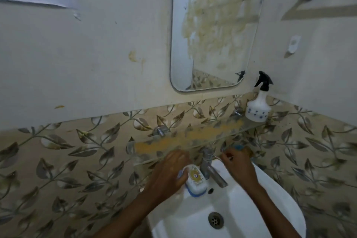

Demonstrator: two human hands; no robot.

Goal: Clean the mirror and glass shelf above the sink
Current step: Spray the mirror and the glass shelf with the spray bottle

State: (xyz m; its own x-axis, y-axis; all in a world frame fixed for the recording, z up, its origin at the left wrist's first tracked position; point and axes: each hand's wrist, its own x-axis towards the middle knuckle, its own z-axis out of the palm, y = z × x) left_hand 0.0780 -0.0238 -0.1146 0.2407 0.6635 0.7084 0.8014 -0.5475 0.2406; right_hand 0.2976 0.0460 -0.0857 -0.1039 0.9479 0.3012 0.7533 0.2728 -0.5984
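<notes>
left hand [170,172] grips scrubber [196,179] (on sink rim [270,184]) | right hand [239,166]: grip unclear | glass shelf [193,135] stained

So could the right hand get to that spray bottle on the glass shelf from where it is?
Probably yes. The spray bottle stands at the glass shelf's right end, above and right of the right hand, with nothing between them, though that hand may already hold something thin.
</notes>
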